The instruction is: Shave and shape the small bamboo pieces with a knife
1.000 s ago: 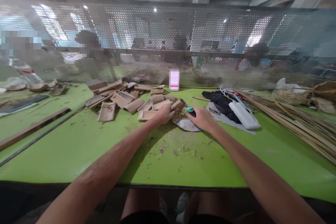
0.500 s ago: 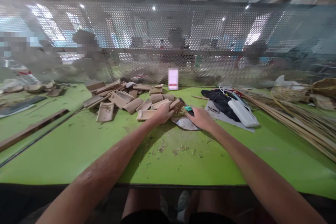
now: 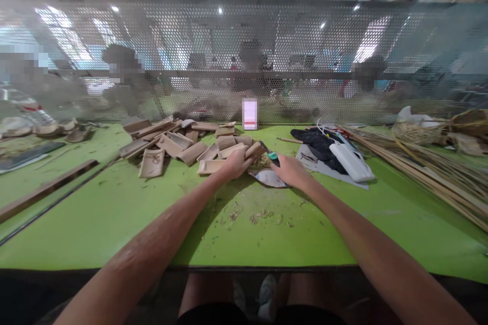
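Observation:
My left hand [image 3: 237, 162] is closed round a short piece of split bamboo [image 3: 254, 150], held up over the middle of the table. In my right hand [image 3: 290, 168] is a knife [image 3: 273, 157] with a green and black handle, its dark blade meeting the bamboo's right end. My fingers hide part of the handle. Beneath the hands lie a pale printed sheet [image 3: 268, 177] and curly shavings [image 3: 263, 161]. Left of my left hand is a heap of cut bamboo pieces [image 3: 192, 153], some curved side up, others hollow side up.
Loose shavings [image 3: 263, 217] are strewn on the green table [image 3: 145, 233]. At right lie black gloves [image 3: 324, 148], a white power bank-like case [image 3: 349, 161] and long bamboo strips [image 3: 423, 167]. A wooden bar [image 3: 49, 188] lies left. A lit phone [image 3: 249, 113] leans against the perforated screen [image 3: 206, 56].
The view has shifted very slightly. Both hands keep their hold, with the knife still against the bamboo's end; hardly any other movement shows.

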The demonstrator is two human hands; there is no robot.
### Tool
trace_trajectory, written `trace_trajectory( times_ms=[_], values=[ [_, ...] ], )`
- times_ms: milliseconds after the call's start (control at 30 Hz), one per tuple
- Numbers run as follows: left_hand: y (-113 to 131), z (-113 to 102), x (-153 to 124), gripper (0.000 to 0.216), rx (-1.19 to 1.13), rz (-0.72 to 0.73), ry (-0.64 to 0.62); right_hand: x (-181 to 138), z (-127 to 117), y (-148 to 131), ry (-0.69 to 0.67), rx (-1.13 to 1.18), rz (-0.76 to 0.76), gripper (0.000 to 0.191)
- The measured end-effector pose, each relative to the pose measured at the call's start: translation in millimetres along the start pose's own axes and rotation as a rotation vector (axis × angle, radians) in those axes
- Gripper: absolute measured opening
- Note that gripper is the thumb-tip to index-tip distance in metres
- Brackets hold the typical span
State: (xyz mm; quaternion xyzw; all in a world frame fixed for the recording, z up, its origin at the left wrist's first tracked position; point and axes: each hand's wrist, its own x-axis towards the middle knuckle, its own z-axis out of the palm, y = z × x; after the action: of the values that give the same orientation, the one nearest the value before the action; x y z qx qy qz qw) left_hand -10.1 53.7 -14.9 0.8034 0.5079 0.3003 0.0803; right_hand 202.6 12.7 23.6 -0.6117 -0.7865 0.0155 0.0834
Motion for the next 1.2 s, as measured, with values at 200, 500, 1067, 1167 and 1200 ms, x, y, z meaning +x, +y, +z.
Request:
trace_trajectory(
  times_ms=[200, 500, 1067, 1167, 1200],
  values=[
    [3, -2, -2, 0.025, -0.008, -0.005, 0.005, 0, 0, 1, -0.040, -0.018, 0.049, 0.027],
    [2, -2, -2, 0.019, 0.005, -0.002, -0.013, -1, 1, 1, 0.055, -0.087, 0.022, 0.032],
    [1, 1, 2, 0.017, 0.022, -0.063, -0.022, -5, -7, -7, -0.025, -0.053, 0.053, 0.033],
    [4, -1, 1, 0.019, 0.024, -0.054, -0.018, -5, -4, -9, -0.002, -0.064, 0.057, 0.031],
    [6, -3, 0, 0.020, 0.016, -0.048, -0.015, -5, -3, -9, 0.006, -0.065, 0.058, 0.031]
  ],
)
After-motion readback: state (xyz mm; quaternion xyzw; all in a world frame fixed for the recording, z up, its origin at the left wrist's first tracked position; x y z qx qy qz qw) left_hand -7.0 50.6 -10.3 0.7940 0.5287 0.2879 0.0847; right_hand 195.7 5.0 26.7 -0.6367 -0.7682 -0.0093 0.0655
